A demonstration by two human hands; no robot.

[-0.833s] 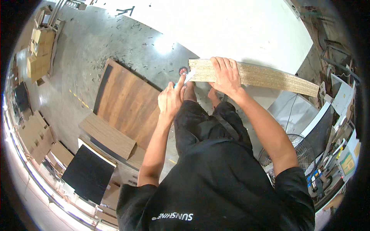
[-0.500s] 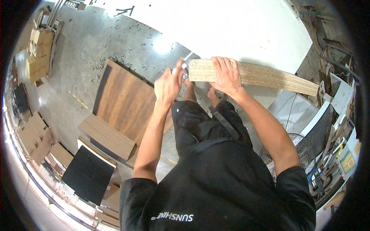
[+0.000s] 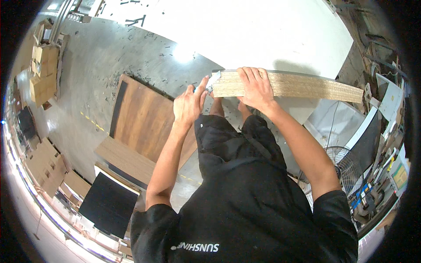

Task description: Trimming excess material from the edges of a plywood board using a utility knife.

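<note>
A bundle of particle board strips (image 3: 313,88), its rough tan edges facing up, lies across the near edge of the white worktable. My right hand (image 3: 257,87) grips it near its left end, fingers over the far side and thumb on the near side. Just left of that end, my left hand (image 3: 187,105) is closed with its fingertips at a small silvery-white piece (image 3: 213,80). That piece touches the bundle's corner; its exact kind is too unclear to tell.
The white worktable (image 3: 245,33) spreads ahead, with black scraps at its far left. Brown wood-look panels (image 3: 144,118) and a black panel (image 3: 109,204) stand at left. Cartons (image 3: 44,72) are stacked farther off. A wire fan (image 3: 344,166) stands at right, beside cluttered shelving.
My left hand has shifted slightly, and the silvery-white piece now lies over the bundle's left corner. My right hand keeps its grip. The whole view has tilted a little.
</note>
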